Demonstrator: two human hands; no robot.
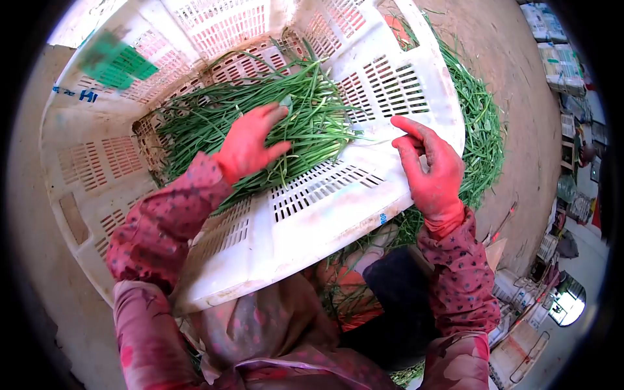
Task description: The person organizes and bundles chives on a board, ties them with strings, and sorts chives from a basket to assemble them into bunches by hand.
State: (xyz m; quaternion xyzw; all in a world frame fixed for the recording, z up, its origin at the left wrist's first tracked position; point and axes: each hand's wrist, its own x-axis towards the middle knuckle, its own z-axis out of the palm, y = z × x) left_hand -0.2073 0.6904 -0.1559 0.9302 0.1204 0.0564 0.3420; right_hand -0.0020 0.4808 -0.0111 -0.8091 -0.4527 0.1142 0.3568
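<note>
A large white plastic crate (292,250) with slotted walls stands tilted before me. Inside it lies a heap of long green chives (227,120), their pale cut ends toward the right. My left hand (250,144), in a red glove, is over the heap with its fingers apart, holding nothing. At the crate's right rim is my right hand (434,170), also red-gloved, its thumb and forefinger brought together. A thin pale strand (376,140) runs from the heap to these fingertips and seems pinched between them.
More loose greens (478,130) are piled on the ground beyond the crate's right side. An orange-red surface (348,292) with scattered leaves shows beneath the crate, near my legs. Bundled packages (552,58) and clutter line the far right.
</note>
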